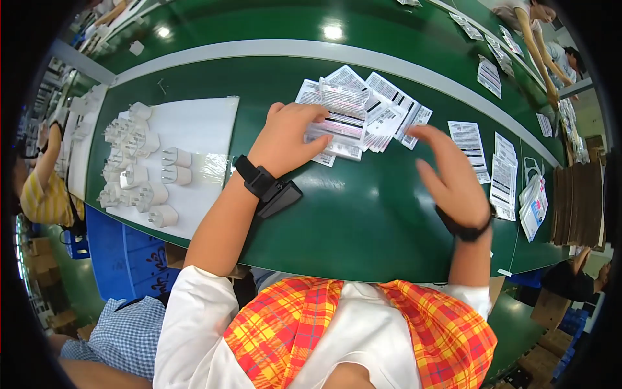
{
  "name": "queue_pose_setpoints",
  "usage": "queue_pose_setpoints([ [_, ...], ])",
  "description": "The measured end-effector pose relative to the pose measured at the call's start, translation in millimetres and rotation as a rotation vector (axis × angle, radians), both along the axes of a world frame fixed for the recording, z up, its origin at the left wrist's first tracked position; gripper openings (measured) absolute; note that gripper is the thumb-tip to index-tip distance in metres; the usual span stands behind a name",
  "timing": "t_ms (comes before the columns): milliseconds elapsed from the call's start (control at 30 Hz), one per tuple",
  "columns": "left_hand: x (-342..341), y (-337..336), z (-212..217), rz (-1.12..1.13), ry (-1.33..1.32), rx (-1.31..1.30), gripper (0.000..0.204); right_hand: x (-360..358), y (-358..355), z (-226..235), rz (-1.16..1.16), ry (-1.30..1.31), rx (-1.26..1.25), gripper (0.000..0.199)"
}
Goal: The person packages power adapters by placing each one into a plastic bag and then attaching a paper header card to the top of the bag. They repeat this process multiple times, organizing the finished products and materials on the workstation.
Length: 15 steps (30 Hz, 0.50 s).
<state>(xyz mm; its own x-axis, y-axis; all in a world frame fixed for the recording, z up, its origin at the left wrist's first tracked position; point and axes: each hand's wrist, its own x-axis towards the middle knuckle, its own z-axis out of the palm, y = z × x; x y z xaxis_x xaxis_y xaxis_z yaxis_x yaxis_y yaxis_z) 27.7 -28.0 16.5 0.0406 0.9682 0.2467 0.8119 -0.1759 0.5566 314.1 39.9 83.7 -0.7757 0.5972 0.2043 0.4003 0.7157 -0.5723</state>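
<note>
The clear printed packet (348, 118) is held at its left edge by the left hand (285, 135), grip closed, over the printed sheets (390, 122) on the table (353, 223) — nothing is seen held by the right hand (459, 178), its grip spread — and light pressure is advised, lest the packet be creased.

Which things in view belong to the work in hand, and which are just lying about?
Seem in use:
- left hand, on a glossy printed packet
- right hand, open
- printed cards piled between the hands

Seem just lying about:
- white plugs on a white sheet
- blue crate
- plastic bag
</note>
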Motion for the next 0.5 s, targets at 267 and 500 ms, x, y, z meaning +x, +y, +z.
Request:
queue_pose_setpoints([
  [267,11.4,7.8,3.6,-0.008,0.001,0.058,0.033,-71.0,24.4,-35.9,-0.006,-0.174,-0.064,0.031],
  [500,19.5,14.7,-2.9,0.055,0.155,0.164,0.027,-97.8,16.2,-52.1,-0.159,-0.168,0.122,0.031],
])
